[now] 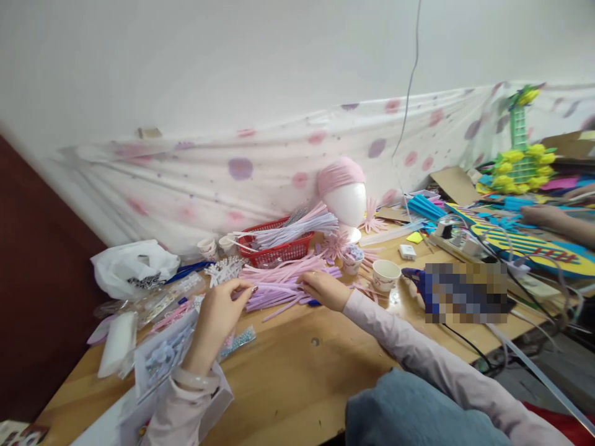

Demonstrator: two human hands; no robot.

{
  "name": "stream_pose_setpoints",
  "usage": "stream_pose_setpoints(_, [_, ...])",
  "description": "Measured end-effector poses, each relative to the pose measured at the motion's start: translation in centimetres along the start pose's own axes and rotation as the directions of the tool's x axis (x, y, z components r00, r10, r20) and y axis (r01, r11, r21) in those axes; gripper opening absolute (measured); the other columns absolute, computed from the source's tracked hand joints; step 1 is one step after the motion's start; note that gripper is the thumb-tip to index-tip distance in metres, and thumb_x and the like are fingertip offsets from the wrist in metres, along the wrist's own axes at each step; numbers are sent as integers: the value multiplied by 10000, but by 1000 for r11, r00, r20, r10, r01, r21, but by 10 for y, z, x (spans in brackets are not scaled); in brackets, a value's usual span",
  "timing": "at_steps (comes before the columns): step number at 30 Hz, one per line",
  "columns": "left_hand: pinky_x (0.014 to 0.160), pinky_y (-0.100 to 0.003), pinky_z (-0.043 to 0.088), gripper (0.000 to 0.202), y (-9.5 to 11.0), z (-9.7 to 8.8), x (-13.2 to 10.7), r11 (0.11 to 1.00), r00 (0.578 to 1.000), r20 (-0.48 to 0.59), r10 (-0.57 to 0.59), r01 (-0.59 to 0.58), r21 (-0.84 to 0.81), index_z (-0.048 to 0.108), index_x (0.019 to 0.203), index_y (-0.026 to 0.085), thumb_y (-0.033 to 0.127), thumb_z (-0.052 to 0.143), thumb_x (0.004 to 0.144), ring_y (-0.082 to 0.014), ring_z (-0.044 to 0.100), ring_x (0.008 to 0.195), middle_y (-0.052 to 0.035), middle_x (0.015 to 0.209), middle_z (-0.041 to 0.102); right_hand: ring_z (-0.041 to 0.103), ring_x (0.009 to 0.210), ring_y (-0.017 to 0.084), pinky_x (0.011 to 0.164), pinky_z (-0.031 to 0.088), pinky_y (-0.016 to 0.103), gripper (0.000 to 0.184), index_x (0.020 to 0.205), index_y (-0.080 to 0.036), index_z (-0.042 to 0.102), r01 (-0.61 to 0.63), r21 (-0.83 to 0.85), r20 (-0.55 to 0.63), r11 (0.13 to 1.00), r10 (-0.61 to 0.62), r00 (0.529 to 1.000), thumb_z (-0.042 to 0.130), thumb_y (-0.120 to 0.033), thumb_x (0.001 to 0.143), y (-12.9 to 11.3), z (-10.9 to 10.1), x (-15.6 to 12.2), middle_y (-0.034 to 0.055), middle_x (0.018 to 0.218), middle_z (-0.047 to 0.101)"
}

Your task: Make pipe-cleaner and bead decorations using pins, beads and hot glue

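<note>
A heap of pink and lilac pipe cleaners (283,282) lies on the wooden table (297,365). My left hand (222,306) reaches into the heap's left end, fingers curled and pinched around a few lilac stems. My right hand (324,288) rests on the heap's right side, fingers bent over the strands; what it grips is hidden. Behind the heap a red basket (279,248) holds more pale stems.
A white foam head with a pink band (344,198) stands behind the basket. Paper cups (385,275), a white plastic bag (132,266), packets of beads (162,353), a glue gun and cables lie around. Another person's hand (548,217) works on colourful foam pieces at right.
</note>
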State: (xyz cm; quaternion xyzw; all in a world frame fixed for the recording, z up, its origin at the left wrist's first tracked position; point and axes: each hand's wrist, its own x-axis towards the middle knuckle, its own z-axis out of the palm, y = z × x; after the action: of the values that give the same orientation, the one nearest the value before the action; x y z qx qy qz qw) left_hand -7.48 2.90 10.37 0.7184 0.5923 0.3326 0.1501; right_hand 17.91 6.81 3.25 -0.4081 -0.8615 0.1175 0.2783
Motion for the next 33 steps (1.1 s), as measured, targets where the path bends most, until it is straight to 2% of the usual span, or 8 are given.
stream_pose_setpoints(7, [675,-291,467,247,8,9,14,989,997,-7,81,-81,-127,729,755,201,360,543,722,-206,650,698,-33,784,756,541,759,172,738,452,311,220,771,-183,543,5,221,-9,975,-3,1000,421,-237,946,-9,6,8,51,801,599])
stream_pose_setpoints(14, [681,-295,479,232,15,5,28,977,991,-75,114,-126,-171,737,751,183,340,572,710,-201,636,674,-44,751,747,396,491,101,481,363,224,563,814,-175,534,-44,502,27,864,35,999,202,-608,955,-19,3,26,-50,557,424])
stream_pose_setpoints(17, [669,-298,488,245,12,5,32,971,990,-83,112,-127,-205,738,750,173,347,569,710,-204,641,667,-49,732,747,378,480,97,473,342,229,637,735,-175,524,-42,564,61,825,10,998,250,-733,876,-22,-2,33,-56,527,393])
stream_pose_setpoints(21, [648,-294,493,267,2,5,37,964,993,-54,107,-117,-237,744,746,160,362,578,696,-219,661,681,-70,741,753,321,449,80,429,271,214,577,676,-195,456,-79,600,84,796,36,996,375,-744,834,-18,-7,35,-73,508,369])
stream_pose_setpoints(25, [658,-294,493,251,-22,-13,44,969,996,-25,80,-84,-232,750,722,177,381,617,663,-232,674,701,-70,746,757,275,420,69,403,206,211,553,672,-188,474,-137,611,89,779,104,991,447,-721,817,-1,-14,29,-85,476,358])
stream_pose_setpoints(29, [646,-309,487,262,-49,-44,46,978,994,-108,-9,-14,-208,732,684,169,402,639,610,-250,669,691,-82,714,749,243,394,66,392,180,213,530,683,-199,456,-163,646,34,746,185,982,437,-711,817,19,-20,23,-104,452,321])
stream_pose_setpoints(31, [609,-288,483,253,-53,-52,41,975,993,-111,-39,14,-221,723,667,175,406,654,591,-231,659,658,-66,696,745,243,383,68,390,181,214,518,684,-204,446,-163,663,7,731,211,977,431,-705,818,24,-21,24,-110,438,314])
stream_pose_setpoints(33, [559,-254,462,238,-47,-49,33,965,999,-25,-47,39,-260,705,627,180,412,687,579,-194,631,592,-39,643,728,250,377,69,390,186,214,507,691,-203,450,-157,674,-13,722,224,974,434,-694,820,26,-20,25,-111,428,322])
